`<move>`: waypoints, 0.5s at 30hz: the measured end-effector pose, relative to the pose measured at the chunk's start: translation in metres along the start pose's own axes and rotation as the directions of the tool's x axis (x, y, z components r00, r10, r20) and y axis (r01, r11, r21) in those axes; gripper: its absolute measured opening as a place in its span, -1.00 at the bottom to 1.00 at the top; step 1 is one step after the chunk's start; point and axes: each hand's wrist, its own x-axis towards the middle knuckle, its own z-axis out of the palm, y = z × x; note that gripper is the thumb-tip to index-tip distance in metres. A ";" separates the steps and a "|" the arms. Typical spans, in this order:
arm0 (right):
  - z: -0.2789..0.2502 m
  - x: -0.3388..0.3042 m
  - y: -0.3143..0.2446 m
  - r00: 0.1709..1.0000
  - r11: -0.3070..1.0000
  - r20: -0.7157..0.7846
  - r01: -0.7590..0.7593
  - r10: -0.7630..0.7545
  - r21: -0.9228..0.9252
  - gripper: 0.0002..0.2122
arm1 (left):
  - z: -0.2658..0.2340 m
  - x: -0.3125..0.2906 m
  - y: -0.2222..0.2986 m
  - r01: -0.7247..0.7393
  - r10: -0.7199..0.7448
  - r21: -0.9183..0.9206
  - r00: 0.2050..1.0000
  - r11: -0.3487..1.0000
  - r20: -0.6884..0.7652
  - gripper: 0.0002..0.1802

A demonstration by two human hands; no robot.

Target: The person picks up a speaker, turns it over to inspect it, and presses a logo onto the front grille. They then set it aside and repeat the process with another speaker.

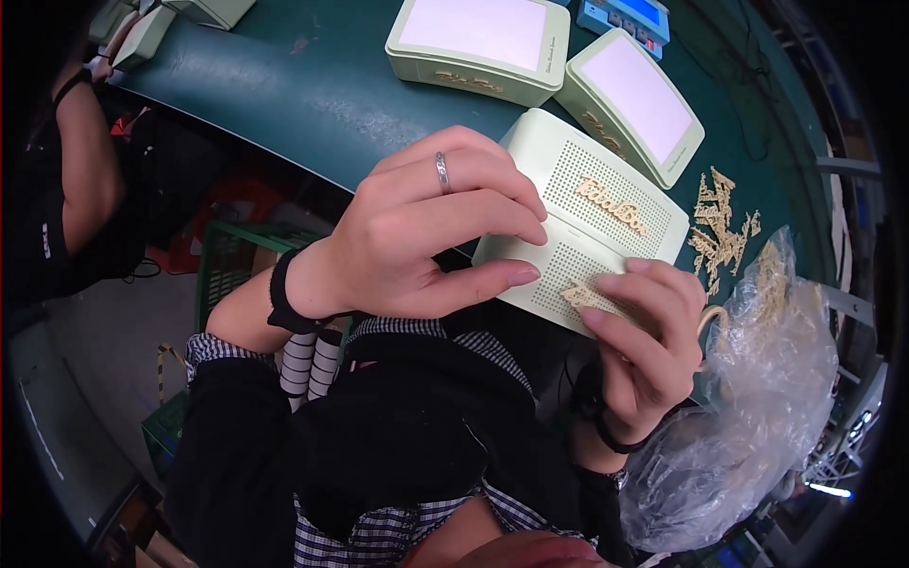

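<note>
A pale green box-shaped device (663,204) with two panels of small round holes lies tilted at the table's front edge. One gold script-lettering badge (614,206) is on its upper perforated panel. At the lower panel, my right hand (653,331) pinches a second gold lettering badge (576,295) between its fingertips, close against the holes. My left hand (445,227), wearing a ring, is over the device's left end. Its fingers are bent and apart from the thumb, and nothing shows between them.
Two similar devices with pale screens (473,33) (639,95) stand behind. Loose gold badges (720,227) lie scattered right, above a clear plastic bag (757,407). A blue instrument (625,21) sits at the back. Another person's arm (90,170) is at left, near a green crate (222,275).
</note>
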 end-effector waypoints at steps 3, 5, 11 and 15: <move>-0.002 0.000 -0.001 0.997 0.997 0.005 -0.071 0.071 0.006 -0.77 | 0.000 0.001 -0.001 -0.005 0.005 -0.005 1.000 1.000 0.003 -0.73; -0.007 0.001 -0.002 0.998 0.998 0.034 -0.061 0.061 -0.005 -0.76 | 0.001 0.002 -0.002 -0.010 0.010 -0.005 1.000 1.000 -0.003 -0.72; -0.007 0.002 -0.003 0.997 0.998 0.070 -0.020 0.024 -0.052 -0.76 | 0.001 0.000 -0.002 -0.009 0.009 -0.006 1.000 1.000 -0.010 -0.72; -0.003 -0.004 0.003 1.000 0.998 0.002 -0.031 0.032 -0.060 -0.77 | 0.003 0.002 -0.001 -0.002 0.002 0.005 1.000 1.000 0.004 -0.72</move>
